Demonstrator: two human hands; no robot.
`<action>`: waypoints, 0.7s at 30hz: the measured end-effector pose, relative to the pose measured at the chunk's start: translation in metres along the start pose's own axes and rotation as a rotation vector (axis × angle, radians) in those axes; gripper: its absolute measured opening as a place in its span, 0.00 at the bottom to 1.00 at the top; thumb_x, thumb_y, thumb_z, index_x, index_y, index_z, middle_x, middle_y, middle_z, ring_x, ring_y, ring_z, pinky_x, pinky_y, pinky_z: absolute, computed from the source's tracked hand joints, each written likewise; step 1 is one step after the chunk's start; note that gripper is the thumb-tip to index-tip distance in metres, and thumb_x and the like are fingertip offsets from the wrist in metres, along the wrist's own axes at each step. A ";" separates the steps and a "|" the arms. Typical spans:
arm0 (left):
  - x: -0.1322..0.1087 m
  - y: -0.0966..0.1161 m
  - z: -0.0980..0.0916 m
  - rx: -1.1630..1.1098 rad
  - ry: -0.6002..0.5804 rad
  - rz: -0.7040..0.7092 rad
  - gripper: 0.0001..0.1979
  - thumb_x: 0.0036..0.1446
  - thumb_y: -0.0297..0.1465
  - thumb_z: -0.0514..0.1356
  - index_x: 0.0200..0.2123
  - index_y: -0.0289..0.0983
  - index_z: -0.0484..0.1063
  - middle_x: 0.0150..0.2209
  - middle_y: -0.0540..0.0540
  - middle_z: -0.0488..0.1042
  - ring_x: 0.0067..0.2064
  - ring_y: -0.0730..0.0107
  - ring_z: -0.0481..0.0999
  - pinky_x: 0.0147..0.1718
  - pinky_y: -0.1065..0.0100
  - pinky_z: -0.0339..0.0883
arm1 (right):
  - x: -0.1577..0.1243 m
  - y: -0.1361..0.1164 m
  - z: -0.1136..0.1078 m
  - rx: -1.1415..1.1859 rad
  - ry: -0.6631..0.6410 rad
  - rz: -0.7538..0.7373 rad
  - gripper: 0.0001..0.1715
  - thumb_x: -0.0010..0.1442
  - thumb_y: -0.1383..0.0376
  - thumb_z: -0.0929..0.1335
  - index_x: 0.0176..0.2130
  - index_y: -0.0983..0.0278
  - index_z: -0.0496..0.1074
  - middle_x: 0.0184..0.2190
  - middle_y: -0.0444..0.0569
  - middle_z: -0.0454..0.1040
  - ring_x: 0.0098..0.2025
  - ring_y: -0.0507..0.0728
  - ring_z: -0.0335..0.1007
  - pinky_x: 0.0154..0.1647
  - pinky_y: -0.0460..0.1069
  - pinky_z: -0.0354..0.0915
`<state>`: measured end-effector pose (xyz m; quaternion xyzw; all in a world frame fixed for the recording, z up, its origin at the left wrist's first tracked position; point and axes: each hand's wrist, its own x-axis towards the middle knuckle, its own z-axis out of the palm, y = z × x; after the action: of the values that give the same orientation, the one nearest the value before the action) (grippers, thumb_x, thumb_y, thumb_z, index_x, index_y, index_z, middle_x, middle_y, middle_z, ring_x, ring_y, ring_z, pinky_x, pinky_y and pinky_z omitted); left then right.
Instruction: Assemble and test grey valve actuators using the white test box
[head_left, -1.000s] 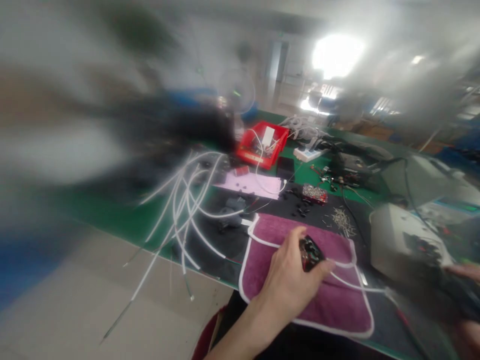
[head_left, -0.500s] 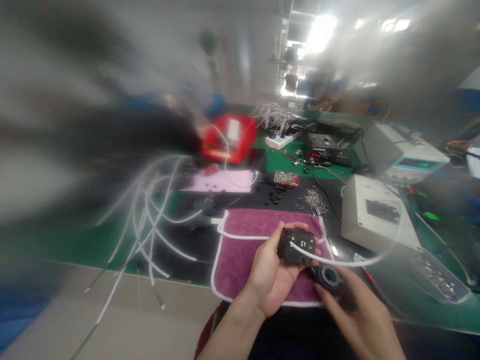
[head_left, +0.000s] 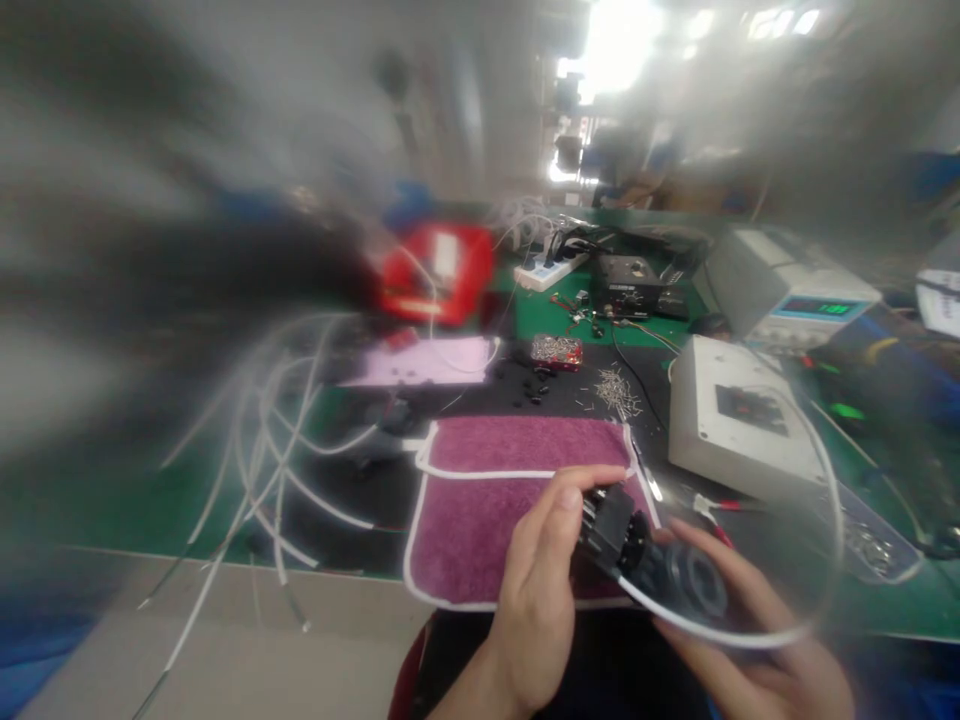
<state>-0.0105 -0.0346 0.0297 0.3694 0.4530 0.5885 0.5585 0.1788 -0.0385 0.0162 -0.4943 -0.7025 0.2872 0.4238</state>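
My left hand (head_left: pixel 544 580) is closed around a small black box-shaped part (head_left: pixel 609 522) with a white cable (head_left: pixel 757 637) running out of it and looping to the right. My right hand (head_left: pixel 739 640) grips a black ring-shaped part (head_left: pixel 694 580) pressed up against the box's right end. Both hands hover over the near edge of a purple towel (head_left: pixel 487 480) with white trim, laid on a black mat on the green bench.
A white box unit (head_left: pixel 731 425) stands right of the towel, a meter with a green display (head_left: pixel 806 295) behind it. Loose white cables (head_left: pixel 277 440) hang over the bench's left edge. A red bin (head_left: pixel 435 270), power strip (head_left: pixel 544 270), small screws (head_left: pixel 615 390) and a clear tray (head_left: pixel 874 535) lie around.
My right hand came in from the right with the black ring and brought it against the box part. My left hand turned the box and lowered it toward me.
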 end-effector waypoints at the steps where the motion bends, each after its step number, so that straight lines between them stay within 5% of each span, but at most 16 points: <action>1: -0.002 0.001 -0.001 0.079 -0.016 0.057 0.23 0.78 0.40 0.45 0.56 0.41 0.78 0.54 0.44 0.78 0.55 0.60 0.77 0.58 0.62 0.66 | -0.001 0.001 -0.002 -0.014 0.002 -0.014 0.23 0.65 0.58 0.77 0.57 0.59 0.79 0.53 0.48 0.78 0.50 0.63 0.80 0.49 0.44 0.78; 7: -0.004 0.005 -0.004 0.311 -0.036 0.350 0.22 0.78 0.35 0.44 0.54 0.43 0.79 0.55 0.45 0.77 0.59 0.61 0.74 0.61 0.63 0.63 | -0.005 0.006 -0.005 0.038 -0.044 0.015 0.27 0.65 0.57 0.78 0.61 0.57 0.78 0.54 0.48 0.77 0.51 0.65 0.79 0.50 0.46 0.78; 21: -0.003 0.003 -0.015 0.430 -0.058 0.387 0.22 0.78 0.32 0.45 0.54 0.42 0.79 0.55 0.44 0.77 0.58 0.61 0.75 0.59 0.63 0.65 | -0.005 0.003 0.005 0.134 -0.077 0.042 0.24 0.66 0.54 0.77 0.57 0.59 0.79 0.53 0.52 0.77 0.53 0.68 0.77 0.60 0.56 0.74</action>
<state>-0.0251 -0.0396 0.0285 0.5757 0.4724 0.5637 0.3574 0.1759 -0.0426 0.0098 -0.4680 -0.6870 0.3610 0.4227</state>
